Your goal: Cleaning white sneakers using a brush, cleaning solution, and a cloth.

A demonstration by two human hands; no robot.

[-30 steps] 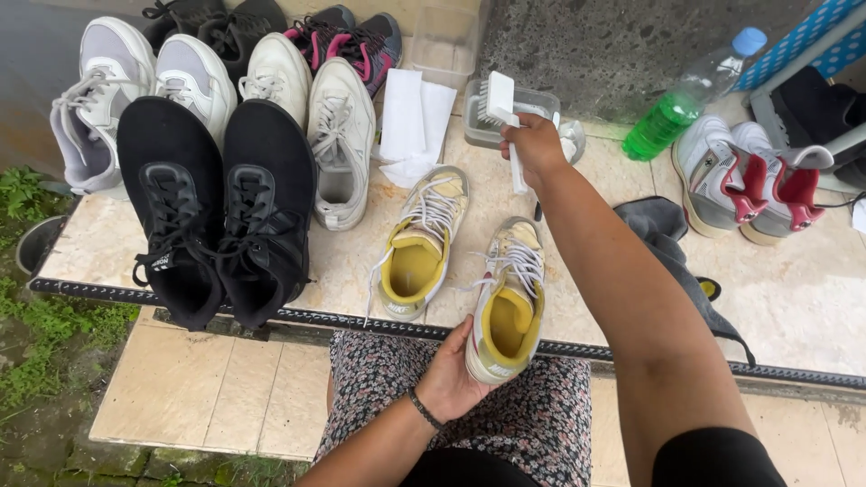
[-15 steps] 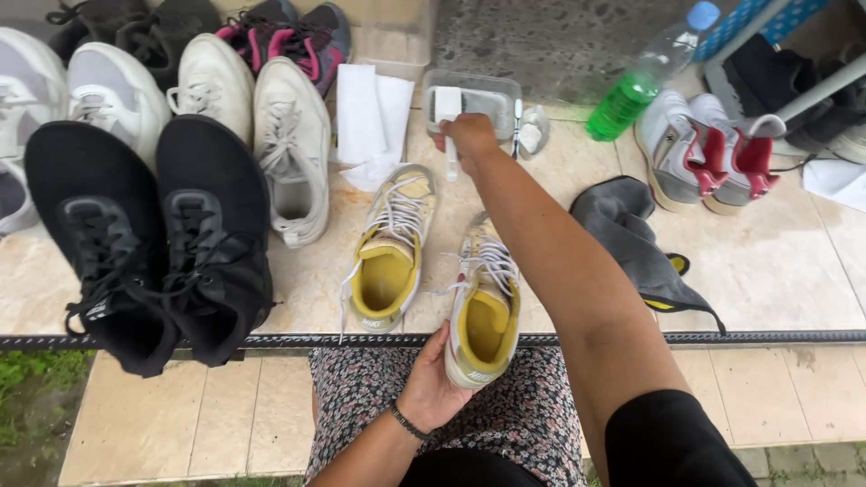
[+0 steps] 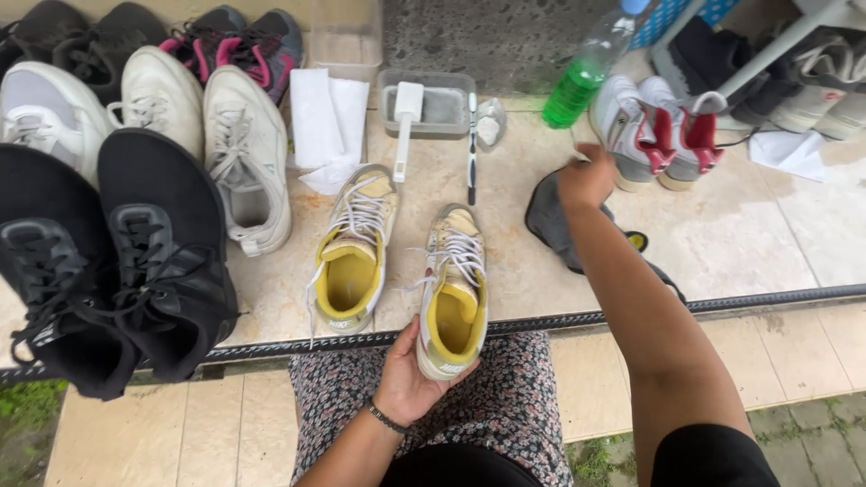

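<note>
Keep left hand (image 3: 408, 379) cupped under yellow sneaker (image 3: 454, 293) heel (steady on lap), right hand (image 3: 585, 179) pinching dark cloth (image 3: 550, 221) firmly, gathering edge.

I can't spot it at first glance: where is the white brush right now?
In the head view the white brush rests with its head in the grey tray at the back, handle pointing toward the yellow-lined shoe, left of the toothbrush.

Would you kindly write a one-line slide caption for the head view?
Left hand cradles the heel of a yellow-lined sneaker while the right hand touches a dark cloth beside it.
</note>
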